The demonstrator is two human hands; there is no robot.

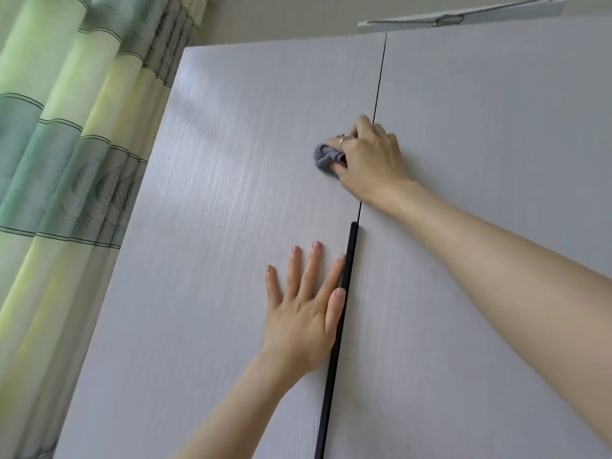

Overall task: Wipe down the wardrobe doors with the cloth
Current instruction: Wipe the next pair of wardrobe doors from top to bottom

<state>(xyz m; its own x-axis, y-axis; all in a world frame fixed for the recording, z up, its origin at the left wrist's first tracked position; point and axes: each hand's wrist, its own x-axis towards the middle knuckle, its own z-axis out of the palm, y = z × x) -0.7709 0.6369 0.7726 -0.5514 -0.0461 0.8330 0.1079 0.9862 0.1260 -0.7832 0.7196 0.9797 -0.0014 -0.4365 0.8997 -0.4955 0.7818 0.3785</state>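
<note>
A small grey cloth [326, 159] is sitting bunched against the pale, wood-grained left wardrobe door [231, 226], just beside the seam with the right wardrobe door [480, 160]; both doors are seemingly standing closed.

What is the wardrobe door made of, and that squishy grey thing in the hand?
The left wardrobe door looks like board with a smooth pale laminate: fine brushed streaks and a soft sheen, though real wood can't be ruled out. The grey cloth, bunched in the right hand, looks like soft woven or microfibre fabric.
</note>
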